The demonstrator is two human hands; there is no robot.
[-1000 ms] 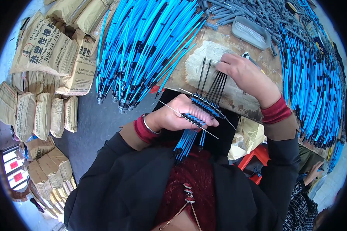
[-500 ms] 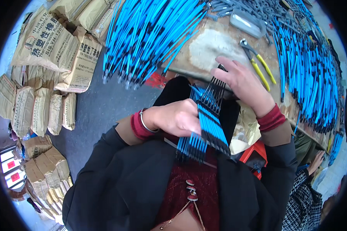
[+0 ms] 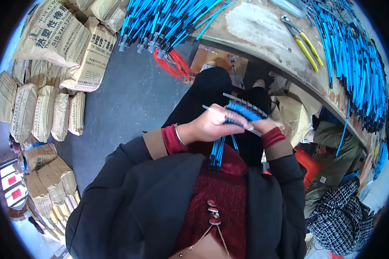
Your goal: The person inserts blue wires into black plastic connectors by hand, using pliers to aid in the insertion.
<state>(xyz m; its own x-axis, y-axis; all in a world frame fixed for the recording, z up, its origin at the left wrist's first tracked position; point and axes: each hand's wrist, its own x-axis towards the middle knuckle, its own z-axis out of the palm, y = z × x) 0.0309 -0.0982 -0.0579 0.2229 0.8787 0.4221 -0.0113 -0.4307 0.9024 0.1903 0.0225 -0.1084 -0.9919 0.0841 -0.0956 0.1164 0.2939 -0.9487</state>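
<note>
A bundle of thin blue tubes with black fittings is raised over my lap, crossed by narrow grey strips. My left hand is closed on its near left side, the fingers blurred by motion. At the bundle's right end my right hand grips it from beneath; most of its fingers are hidden behind the tubes. Below my left hand, several more blue tube ends with black tips hang down in front of my top. Where these join the raised bundle is covered by my hand.
Ahead is a wooden workbench with yellow-handled pliers. Blue tubes lie in piles at its left and right. Red strands hang below its edge. Paper sacks are stacked at left. A person's green-clad leg is at right.
My right hand has come down and left from near the bench to my lap, beside my left hand. The bundle has swung from upright to slanting crosswise. The view has shifted, showing more floor.
</note>
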